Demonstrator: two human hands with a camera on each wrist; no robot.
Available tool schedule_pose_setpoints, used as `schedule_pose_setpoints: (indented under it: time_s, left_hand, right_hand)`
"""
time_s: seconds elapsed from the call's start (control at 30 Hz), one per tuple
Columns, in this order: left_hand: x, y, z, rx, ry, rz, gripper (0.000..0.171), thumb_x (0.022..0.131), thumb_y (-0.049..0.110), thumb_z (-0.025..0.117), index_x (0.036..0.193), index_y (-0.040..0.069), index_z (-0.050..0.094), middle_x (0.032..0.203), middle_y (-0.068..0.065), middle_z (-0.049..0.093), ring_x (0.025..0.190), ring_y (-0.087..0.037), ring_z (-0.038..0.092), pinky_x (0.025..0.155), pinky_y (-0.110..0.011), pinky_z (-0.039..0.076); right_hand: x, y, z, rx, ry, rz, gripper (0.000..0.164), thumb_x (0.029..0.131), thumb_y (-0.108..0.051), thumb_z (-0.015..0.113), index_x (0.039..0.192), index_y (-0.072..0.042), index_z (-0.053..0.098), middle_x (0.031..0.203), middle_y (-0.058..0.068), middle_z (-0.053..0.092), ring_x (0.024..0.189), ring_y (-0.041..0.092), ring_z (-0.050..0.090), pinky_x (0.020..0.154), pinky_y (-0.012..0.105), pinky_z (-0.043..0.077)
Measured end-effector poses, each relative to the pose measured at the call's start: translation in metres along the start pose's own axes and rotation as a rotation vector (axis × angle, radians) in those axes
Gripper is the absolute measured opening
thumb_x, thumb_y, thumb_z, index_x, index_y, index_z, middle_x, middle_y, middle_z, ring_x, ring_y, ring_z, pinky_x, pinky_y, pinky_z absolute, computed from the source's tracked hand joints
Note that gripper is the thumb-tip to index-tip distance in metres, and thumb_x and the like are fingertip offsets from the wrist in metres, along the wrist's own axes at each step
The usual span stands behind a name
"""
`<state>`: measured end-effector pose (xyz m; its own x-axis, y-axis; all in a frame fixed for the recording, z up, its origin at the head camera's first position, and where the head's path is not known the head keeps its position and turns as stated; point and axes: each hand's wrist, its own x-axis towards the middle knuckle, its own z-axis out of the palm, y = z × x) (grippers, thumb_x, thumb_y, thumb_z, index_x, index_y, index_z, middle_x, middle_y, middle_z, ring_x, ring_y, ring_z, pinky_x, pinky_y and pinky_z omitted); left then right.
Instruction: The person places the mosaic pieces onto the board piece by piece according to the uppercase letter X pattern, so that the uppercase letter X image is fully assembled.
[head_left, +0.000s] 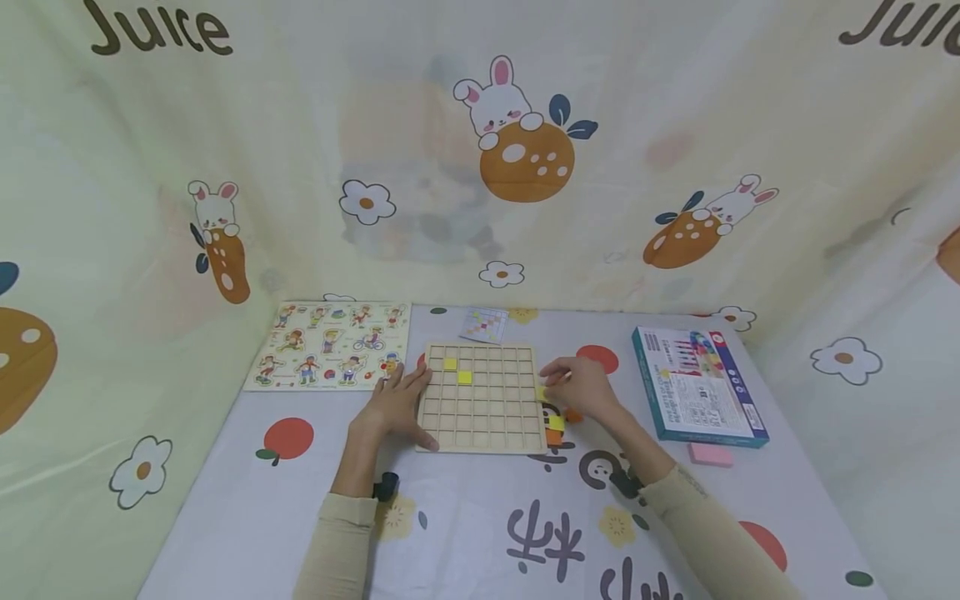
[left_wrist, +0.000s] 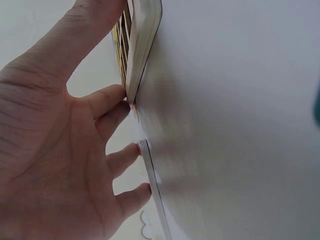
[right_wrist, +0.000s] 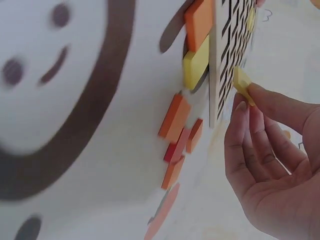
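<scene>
A square wooden grid board (head_left: 487, 421) lies on the table between the hands, with two yellow tiles (head_left: 465, 377) set in cells at its upper left. The left hand (head_left: 390, 412) spreads its fingers along the board's left edge; in the left wrist view the thumb and fingers (left_wrist: 107, 100) touch its side. Between thumb and fingertips the right hand (head_left: 583, 385) pinches a yellow square tile (right_wrist: 242, 82) by the board's right edge. Beside that edge lie several loose tiles, among them an orange tile (right_wrist: 199, 22), a yellow tile (right_wrist: 196, 62) and a red tile (right_wrist: 176, 145).
A small pattern card (head_left: 483, 325) lies behind the grid board. On the left is a picture puzzle board (head_left: 326, 346), which the left fingers reach. A teal-edged box (head_left: 701, 383) stands on the right, with a pink block (head_left: 710, 455) in front.
</scene>
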<state>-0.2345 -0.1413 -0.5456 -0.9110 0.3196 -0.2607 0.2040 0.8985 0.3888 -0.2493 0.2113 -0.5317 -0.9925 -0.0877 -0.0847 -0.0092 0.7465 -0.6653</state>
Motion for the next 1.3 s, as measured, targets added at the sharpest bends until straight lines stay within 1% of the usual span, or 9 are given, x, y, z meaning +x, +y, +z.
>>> schedule_pose_setpoints:
  time_s: [0.1, 0.27, 0.47, 0.63, 0.8, 0.9, 1.03, 1.2, 1.3]
  left_hand:
    - [-0.001, 0.0, -0.001, 0.005, -0.002, -0.006, 0.137, 0.057, 0.057, 0.098, 0.167, 0.016, 0.027, 0.175, -0.003, 0.018, 0.161, -0.039, 0.003, 0.128, -0.064, 0.007]
    - [0.0, 0.0, -0.001, 0.002, -0.007, -0.005, 0.137, 0.057, 0.058, 0.097, 0.167, 0.016, 0.026, 0.174, -0.005, 0.018, 0.161, -0.04, 0.003, 0.128, -0.065, 0.007]
    - [0.004, 0.0, 0.001, 0.008, -0.02, -0.012, 0.139, 0.057, 0.06, 0.096, 0.168, 0.018, 0.024, 0.175, -0.004, 0.017, 0.161, -0.038, 0.001, 0.128, -0.063, 0.005]
    - [0.002, -0.001, 0.001, 0.007, -0.017, -0.008, 0.138, 0.058, 0.059, 0.097, 0.168, 0.018, 0.024, 0.175, -0.001, 0.015, 0.161, -0.038, 0.001, 0.128, -0.063, 0.005]
    - [0.0, 0.0, 0.0, -0.002, -0.008, -0.003, 0.137, 0.058, 0.056, 0.098, 0.167, 0.017, 0.025, 0.175, -0.002, 0.016, 0.161, -0.039, 0.001, 0.128, -0.064, 0.005]
    - [-0.002, 0.0, -0.001, -0.004, -0.007, -0.01, 0.137, 0.058, 0.055, 0.098, 0.167, 0.017, 0.025, 0.175, -0.002, 0.017, 0.161, -0.039, 0.001, 0.128, -0.064, 0.005]
    - [-0.001, -0.002, 0.001, 0.0, -0.005, -0.008, 0.137, 0.058, 0.056, 0.098, 0.167, 0.017, 0.025, 0.175, -0.002, 0.016, 0.161, -0.039, 0.001, 0.128, -0.065, 0.006]
    - [0.001, -0.003, 0.002, 0.0, 0.0, 0.009, 0.138, 0.058, 0.058, 0.097, 0.167, 0.016, 0.025, 0.175, -0.003, 0.016, 0.161, -0.04, 0.002, 0.127, -0.066, 0.006]
    - [0.001, -0.002, 0.001, -0.001, -0.003, 0.016, 0.138, 0.058, 0.058, 0.097, 0.167, 0.015, 0.025, 0.175, -0.003, 0.017, 0.16, -0.041, 0.003, 0.127, -0.066, 0.007]
  right_hand:
    - [0.005, -0.006, 0.005, 0.029, 0.01, -0.018, 0.027, 0.087, -0.014, 0.084, 0.113, -0.014, 0.078, 0.093, 0.002, 0.071, 0.08, 0.024, 0.063, 0.059, 0.03, 0.056]
    - [0.01, -0.009, 0.011, 0.033, 0.025, -0.007, 0.024, 0.087, -0.016, 0.084, 0.111, -0.015, 0.079, 0.094, 0.002, 0.071, 0.082, 0.024, 0.065, 0.061, 0.03, 0.057]
    - [0.009, 0.001, 0.007, -0.02, 0.04, 0.036, 0.023, 0.088, -0.011, 0.08, 0.11, -0.011, 0.077, 0.096, 0.005, 0.072, 0.084, 0.025, 0.064, 0.064, 0.029, 0.057]
    - [0.007, 0.008, 0.003, -0.02, 0.024, 0.064, 0.023, 0.089, -0.01, 0.078, 0.112, -0.009, 0.076, 0.099, 0.008, 0.071, 0.084, 0.025, 0.065, 0.065, 0.03, 0.058]
    - [0.006, 0.015, 0.004, -0.028, 0.034, 0.082, 0.021, 0.09, -0.009, 0.078, 0.111, -0.008, 0.076, 0.096, 0.007, 0.071, 0.084, 0.025, 0.065, 0.068, 0.03, 0.059]
    - [0.005, 0.019, 0.006, -0.061, 0.05, 0.086, 0.023, 0.088, -0.008, 0.077, 0.111, -0.008, 0.077, 0.096, 0.008, 0.072, 0.085, 0.025, 0.065, 0.069, 0.031, 0.059]
    - [0.001, 0.023, 0.004, -0.12, 0.079, 0.122, 0.029, 0.085, -0.009, 0.077, 0.115, -0.008, 0.075, 0.1, 0.009, 0.071, 0.087, 0.026, 0.063, 0.071, 0.033, 0.058]
    - [-0.006, 0.03, -0.002, -0.173, 0.079, 0.136, 0.036, 0.088, -0.015, 0.079, 0.121, -0.004, 0.071, 0.11, 0.014, 0.067, 0.094, 0.029, 0.062, 0.075, 0.036, 0.057]
    - [-0.01, 0.034, -0.003, -0.192, 0.088, 0.128, 0.038, 0.088, -0.016, 0.081, 0.123, -0.003, 0.07, 0.11, 0.015, 0.065, 0.094, 0.03, 0.06, 0.075, 0.036, 0.056]
